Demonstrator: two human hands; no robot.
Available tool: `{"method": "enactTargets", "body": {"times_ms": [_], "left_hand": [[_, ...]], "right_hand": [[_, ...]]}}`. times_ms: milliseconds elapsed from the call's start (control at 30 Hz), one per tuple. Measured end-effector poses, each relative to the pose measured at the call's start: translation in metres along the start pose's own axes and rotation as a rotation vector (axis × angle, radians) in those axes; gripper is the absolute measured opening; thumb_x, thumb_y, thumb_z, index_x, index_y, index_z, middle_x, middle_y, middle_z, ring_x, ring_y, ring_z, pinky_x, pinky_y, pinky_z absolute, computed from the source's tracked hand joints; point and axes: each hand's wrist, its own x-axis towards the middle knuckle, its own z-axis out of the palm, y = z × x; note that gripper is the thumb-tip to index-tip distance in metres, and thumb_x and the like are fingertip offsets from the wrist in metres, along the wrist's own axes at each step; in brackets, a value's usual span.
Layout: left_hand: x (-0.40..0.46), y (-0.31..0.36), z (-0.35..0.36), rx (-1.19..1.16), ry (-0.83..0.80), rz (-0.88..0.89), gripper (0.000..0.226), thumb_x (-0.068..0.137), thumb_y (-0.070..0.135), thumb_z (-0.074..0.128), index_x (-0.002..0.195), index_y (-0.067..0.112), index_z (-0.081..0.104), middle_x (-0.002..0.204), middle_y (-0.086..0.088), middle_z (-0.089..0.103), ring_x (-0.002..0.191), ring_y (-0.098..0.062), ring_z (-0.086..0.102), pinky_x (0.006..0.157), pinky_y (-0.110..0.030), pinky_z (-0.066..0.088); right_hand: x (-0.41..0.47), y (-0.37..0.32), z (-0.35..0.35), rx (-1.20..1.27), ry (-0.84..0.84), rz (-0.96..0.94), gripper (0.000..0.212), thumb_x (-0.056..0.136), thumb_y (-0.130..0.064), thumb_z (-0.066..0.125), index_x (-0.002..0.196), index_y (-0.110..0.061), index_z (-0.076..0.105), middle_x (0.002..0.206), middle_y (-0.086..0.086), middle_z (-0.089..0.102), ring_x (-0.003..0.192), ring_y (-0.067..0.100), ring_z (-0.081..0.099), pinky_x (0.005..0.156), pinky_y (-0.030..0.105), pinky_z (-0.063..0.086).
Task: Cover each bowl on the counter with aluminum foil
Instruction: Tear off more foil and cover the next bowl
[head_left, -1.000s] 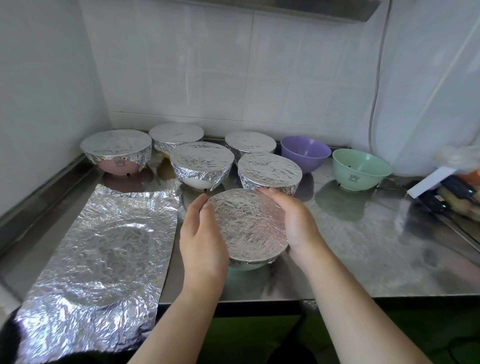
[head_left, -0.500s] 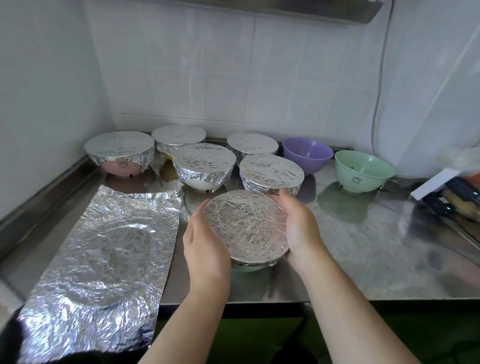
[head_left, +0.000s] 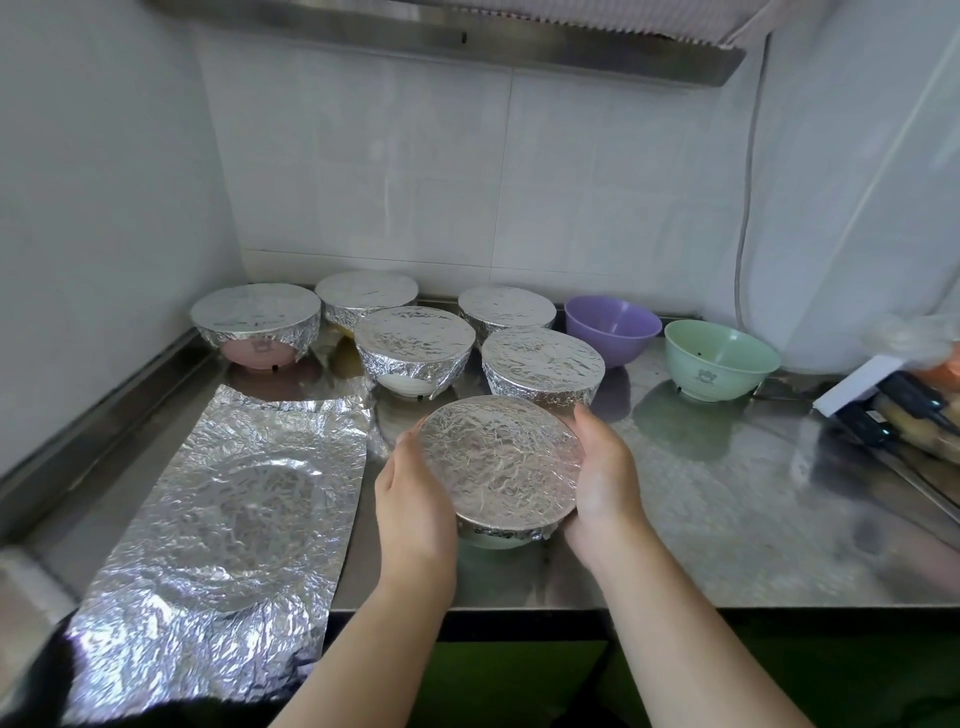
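A foil-covered bowl (head_left: 501, 462) is near the counter's front edge, tilted toward me. My left hand (head_left: 415, 504) cups its left side and my right hand (head_left: 605, 478) cups its right side, fingers curled round the rim. Behind it stand several more foil-covered bowls, among them one over a pink bowl (head_left: 255, 325) and one over a white bowl (head_left: 414, 343). A purple bowl (head_left: 613, 327) and a green bowl (head_left: 721, 358) stand uncovered at the back right. A crumpled foil sheet (head_left: 223, 530) lies flat on the left.
The steel counter (head_left: 727, 509) ends in a front edge just below my wrists. White walls close the left and back. A cable hangs down the right wall. Packets and dark tools (head_left: 893, 415) lie at the far right.
Both hands slid from the top rim down round the sides of the front bowl, and the bowl has tilted and risen slightly toward me.
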Motion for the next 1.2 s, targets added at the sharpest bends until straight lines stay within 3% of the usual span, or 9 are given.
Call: {"method": "enactTargets", "body": {"times_ms": [67, 167, 333, 467, 600, 733, 867, 1033, 1200], "left_hand": [[-0.002, 0.002, 0.002, 0.018, 0.011, -0.006, 0.028, 0.106, 0.036, 0.042, 0.100, 0.025, 0.067, 0.102, 0.010, 0.062, 0.096, -0.009, 0.060, 0.099, -0.043, 0.048], [-0.002, 0.004, 0.002, 0.002, 0.007, -0.010, 0.026, 0.106, 0.036, 0.042, 0.095, 0.027, 0.064, 0.105, 0.003, 0.066, 0.097, -0.016, 0.063, 0.096, -0.046, 0.050], [0.004, 0.003, 0.000, 0.017, 0.017, -0.025, 0.039, 0.103, 0.040, 0.043, 0.119, 0.011, 0.063, 0.108, -0.006, 0.067, 0.094, -0.023, 0.062, 0.093, -0.048, 0.049], [0.006, 0.001, -0.002, 0.058, -0.009, -0.018, 0.042, 0.105, 0.045, 0.040, 0.129, 0.016, 0.059, 0.123, -0.001, 0.064, 0.110, -0.018, 0.060, 0.104, -0.045, 0.045], [0.002, -0.001, -0.006, 0.051, -0.038, 0.005, 0.045, 0.106, 0.045, 0.039, 0.139, 0.023, 0.061, 0.137, 0.005, 0.061, 0.128, -0.020, 0.056, 0.117, -0.051, 0.040], [-0.003, -0.005, -0.011, 0.057, -0.077, 0.021, 0.052, 0.105, 0.049, 0.039, 0.150, 0.028, 0.053, 0.149, 0.011, 0.056, 0.138, -0.014, 0.050, 0.121, -0.047, 0.036], [-0.005, -0.007, -0.017, 0.102, -0.097, 0.050, 0.053, 0.107, 0.051, 0.037, 0.155, 0.030, 0.046, 0.156, 0.014, 0.048, 0.145, -0.012, 0.042, 0.125, -0.042, 0.029], [-0.002, -0.010, -0.022, 0.154, -0.130, 0.074, 0.058, 0.105, 0.058, 0.036, 0.156, 0.032, 0.045, 0.159, 0.014, 0.045, 0.148, -0.012, 0.039, 0.126, -0.043, 0.027], [-0.011, -0.015, -0.016, 0.186, -0.122, 0.098, 0.060, 0.106, 0.059, 0.032, 0.157, 0.030, 0.044, 0.160, 0.011, 0.045, 0.149, -0.014, 0.039, 0.126, -0.046, 0.028]], "right_hand": [[-0.001, 0.000, 0.002, 0.008, 0.017, 0.002, 0.039, 0.107, -0.039, 0.053, 0.121, -0.011, 0.076, 0.111, 0.012, 0.080, 0.108, 0.033, 0.076, 0.103, 0.050, 0.056], [-0.001, -0.001, 0.002, -0.002, 0.030, 0.010, 0.037, 0.106, -0.040, 0.056, 0.119, -0.012, 0.076, 0.109, 0.012, 0.080, 0.104, 0.032, 0.077, 0.103, 0.051, 0.056], [0.000, -0.001, 0.003, -0.010, 0.046, 0.017, 0.037, 0.106, -0.038, 0.056, 0.120, -0.010, 0.076, 0.109, 0.013, 0.080, 0.105, 0.034, 0.077, 0.104, 0.053, 0.055], [-0.004, -0.002, 0.002, -0.014, 0.056, 0.023, 0.036, 0.107, -0.038, 0.055, 0.120, -0.012, 0.076, 0.110, 0.011, 0.080, 0.107, 0.032, 0.076, 0.104, 0.051, 0.055], [-0.014, 0.004, -0.001, -0.007, 0.082, -0.022, 0.036, 0.108, -0.035, 0.050, 0.116, -0.013, 0.077, 0.109, 0.008, 0.081, 0.108, 0.028, 0.075, 0.101, 0.043, 0.054], [-0.020, 0.017, -0.003, -0.011, 0.113, -0.040, 0.040, 0.108, -0.041, 0.050, 0.119, -0.015, 0.077, 0.113, 0.004, 0.081, 0.114, 0.025, 0.073, 0.111, 0.046, 0.050], [-0.024, 0.026, -0.002, -0.022, 0.127, -0.045, 0.038, 0.109, -0.043, 0.050, 0.120, -0.016, 0.076, 0.113, -0.001, 0.081, 0.114, 0.021, 0.073, 0.111, 0.045, 0.051], [-0.027, 0.027, -0.003, -0.047, 0.119, -0.062, 0.036, 0.110, -0.044, 0.049, 0.106, -0.020, 0.076, 0.103, -0.008, 0.082, 0.110, 0.016, 0.073, 0.102, 0.038, 0.053], [-0.031, 0.024, -0.008, 0.034, 0.141, -0.051, 0.039, 0.109, -0.044, 0.052, 0.116, -0.015, 0.076, 0.112, 0.003, 0.081, 0.110, 0.021, 0.075, 0.103, 0.043, 0.055]]}}
